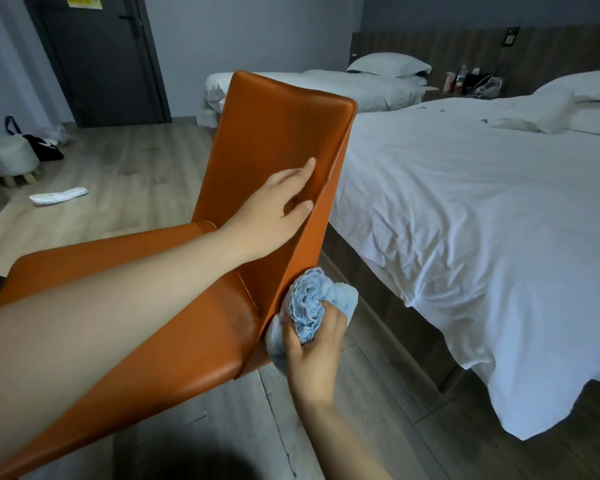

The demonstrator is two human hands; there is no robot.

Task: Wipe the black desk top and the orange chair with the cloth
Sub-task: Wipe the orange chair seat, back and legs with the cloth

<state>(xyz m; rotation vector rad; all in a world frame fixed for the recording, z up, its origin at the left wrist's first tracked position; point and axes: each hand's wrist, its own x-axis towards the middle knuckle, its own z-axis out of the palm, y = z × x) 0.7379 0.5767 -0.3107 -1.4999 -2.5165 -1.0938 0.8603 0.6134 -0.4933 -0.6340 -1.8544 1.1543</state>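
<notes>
An orange padded leather chair (274,133) is seen from above, turned sideways on a grey wood-plank floor (136,168), with its tall backrest rising in the middle of the view. The left hand (271,216) is laid against the front face of the backrest near its right edge. Its fingers (298,174) are stretched out straight and flat on the leather, nothing being grasped, and the thumb is set along the edge.

A light blue, bunched terry cloth (309,299) is gripped in the right hand (312,351), whose fingers are curled round the wad. The cloth is pressed against the outer side of the chair, low down, where the backrest meets the seat.

Just right of the chair, a bed covered with a rumpled white duvet (465,220) is seen. A second white bed (326,84) with a white pillow (388,65) is placed behind the backrest, against a dark wooden headboard.

At upper left a dark grey door (97,57) is shut. Near it a pale round stool on short wooden legs (11,157) and a black bag (44,147) are set on the floor, and a flat white slipper (59,196) is left lying nearby.
</notes>
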